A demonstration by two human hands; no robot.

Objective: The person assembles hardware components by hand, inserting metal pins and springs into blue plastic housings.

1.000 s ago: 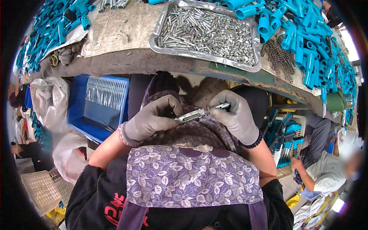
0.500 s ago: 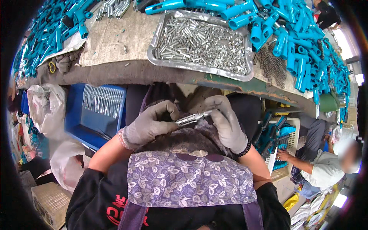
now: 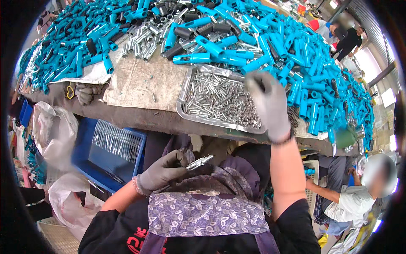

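Note:
My left hand point(image 3: 163, 172), in a grey work glove, is low over my lap. Its thumb and fingers grip a slim silver metal part point(image 3: 199, 162) that points up and to the right. My gloved right hand point(image 3: 272, 106) reaches forward over the right end of a shallow metal tray point(image 3: 224, 125). Its fingers are curled together, and what they hold, if anything, is hidden. Inside the tray lie many small metal pins point(image 3: 209, 91) and smaller dark metal pieces point(image 3: 239, 108).
Heaps of teal tool housings point(image 3: 313, 80) cover the bench behind and beside the tray. Silver metal tubes point(image 3: 146, 40) lie at the back. Below left, a blue bin point(image 3: 86, 158) holds thin metal rods point(image 3: 116, 137). A co-worker point(image 3: 347, 201) sits at the right.
My right hand has left the metal part and moved forward to the tray. My left hand alone still holds the part, slightly lower. The view has tilted up toward the bench.

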